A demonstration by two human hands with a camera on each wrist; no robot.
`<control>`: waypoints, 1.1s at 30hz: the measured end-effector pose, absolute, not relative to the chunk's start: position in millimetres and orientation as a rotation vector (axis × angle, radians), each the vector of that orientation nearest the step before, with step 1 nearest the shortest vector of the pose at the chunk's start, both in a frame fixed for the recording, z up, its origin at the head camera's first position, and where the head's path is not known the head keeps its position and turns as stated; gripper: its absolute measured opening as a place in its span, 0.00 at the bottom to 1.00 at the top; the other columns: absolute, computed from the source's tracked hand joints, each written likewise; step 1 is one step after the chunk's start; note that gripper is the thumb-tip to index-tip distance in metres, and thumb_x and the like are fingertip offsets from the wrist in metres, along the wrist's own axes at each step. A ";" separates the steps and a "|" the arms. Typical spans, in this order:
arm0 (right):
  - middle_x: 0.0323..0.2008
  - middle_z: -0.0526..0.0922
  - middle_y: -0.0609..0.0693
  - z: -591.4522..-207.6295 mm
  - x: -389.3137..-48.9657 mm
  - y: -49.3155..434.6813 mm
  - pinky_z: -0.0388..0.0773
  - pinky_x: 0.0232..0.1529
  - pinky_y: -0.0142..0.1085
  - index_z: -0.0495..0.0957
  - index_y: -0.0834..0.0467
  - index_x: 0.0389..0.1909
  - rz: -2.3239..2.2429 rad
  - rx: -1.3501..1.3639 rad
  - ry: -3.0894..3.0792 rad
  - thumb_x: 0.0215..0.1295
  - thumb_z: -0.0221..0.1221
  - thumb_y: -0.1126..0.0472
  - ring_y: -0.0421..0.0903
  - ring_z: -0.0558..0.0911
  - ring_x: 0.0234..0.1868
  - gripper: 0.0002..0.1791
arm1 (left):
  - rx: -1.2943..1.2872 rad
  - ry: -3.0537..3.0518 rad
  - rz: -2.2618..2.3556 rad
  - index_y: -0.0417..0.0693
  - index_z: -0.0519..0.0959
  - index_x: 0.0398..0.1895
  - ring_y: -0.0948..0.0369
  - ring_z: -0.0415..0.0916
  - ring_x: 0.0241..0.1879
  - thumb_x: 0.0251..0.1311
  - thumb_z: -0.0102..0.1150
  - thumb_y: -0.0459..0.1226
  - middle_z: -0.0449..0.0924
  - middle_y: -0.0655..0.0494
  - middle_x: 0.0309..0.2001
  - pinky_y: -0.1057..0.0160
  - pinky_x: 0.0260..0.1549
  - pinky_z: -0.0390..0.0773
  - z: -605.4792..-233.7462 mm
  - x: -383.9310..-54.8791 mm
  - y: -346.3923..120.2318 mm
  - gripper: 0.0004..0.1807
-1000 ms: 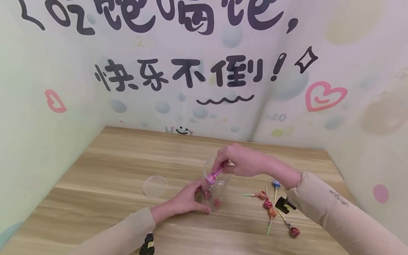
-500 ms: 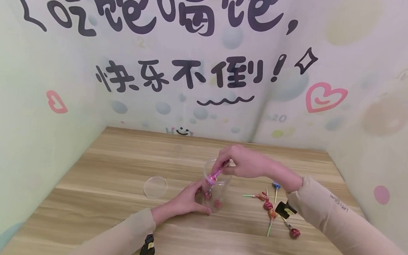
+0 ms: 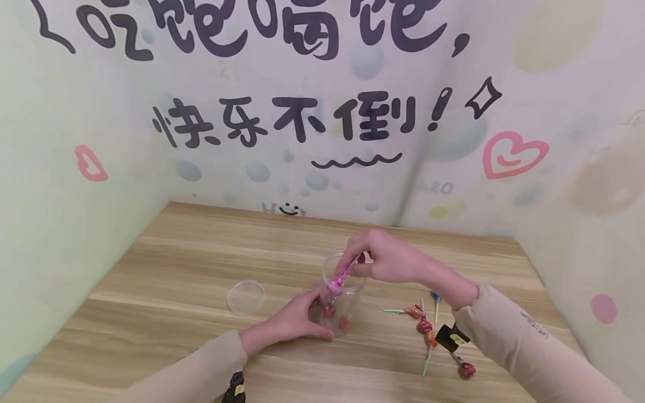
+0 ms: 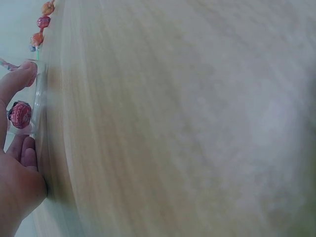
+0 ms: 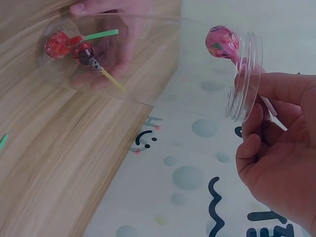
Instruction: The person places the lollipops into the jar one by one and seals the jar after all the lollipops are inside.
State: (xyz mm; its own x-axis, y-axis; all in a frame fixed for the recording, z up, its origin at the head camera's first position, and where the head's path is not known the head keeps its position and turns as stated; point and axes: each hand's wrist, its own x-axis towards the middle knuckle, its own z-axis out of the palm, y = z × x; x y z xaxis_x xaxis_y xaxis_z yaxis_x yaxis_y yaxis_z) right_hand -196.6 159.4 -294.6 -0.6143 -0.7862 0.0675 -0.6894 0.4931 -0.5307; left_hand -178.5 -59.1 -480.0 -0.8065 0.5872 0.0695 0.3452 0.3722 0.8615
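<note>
A clear plastic jar stands upright on the table, its mouth uncovered. My left hand grips its lower part, thumb on the near side and fingers behind. Through the wall in the right wrist view, a red lollipop with a green stick and a dark red lollipop with a yellow stick lie at the bottom. At the mouth, my right hand pinches a pink-wrapped lollipop by its stick end. Its candy head hangs head-down just inside the rim, above the other two.
Several lollipops lie right of the jar, among them a red one, an orange one and a dark red one. A round clear lid rests to the left. A printed wall rises behind the table.
The right wrist has tipped slightly toward the near side, its strap camera covering more of the lollipops. The pink lollipop stays at the jar's mouth, and the left hand keeps its grip.
</note>
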 end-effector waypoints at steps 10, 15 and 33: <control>0.36 0.87 0.41 -297.0 -194.4 162.2 0.75 0.33 0.28 0.88 0.49 0.38 -0.806 -1.239 2.585 0.61 0.64 0.65 0.34 0.77 0.33 0.09 | 0.828 2.372 1.412 0.53 0.75 0.43 0.64 0.74 0.50 0.42 0.79 0.41 0.79 0.61 0.44 0.60 0.61 0.72 -482.1 -178.7 -56.4 0.26; 0.41 0.88 0.42 -296.2 -193.7 165.1 0.77 0.36 0.30 0.86 0.50 0.47 -0.848 -1.241 2.562 0.59 0.67 0.63 0.37 0.78 0.34 0.14 | 0.813 2.378 1.403 0.51 0.74 0.52 0.61 0.73 0.57 0.42 0.79 0.42 0.80 0.58 0.51 0.55 0.64 0.71 -482.9 -176.4 -57.8 0.32; 0.45 0.87 0.42 -309.6 -190.1 225.9 0.72 0.36 0.31 0.84 0.48 0.49 -1.111 -0.947 2.798 0.63 0.66 0.60 0.36 0.78 0.38 0.13 | 0.766 2.404 1.403 0.48 0.70 0.65 0.51 0.70 0.65 0.39 0.81 0.42 0.76 0.50 0.62 0.44 0.68 0.65 -480.5 -174.4 -58.4 0.45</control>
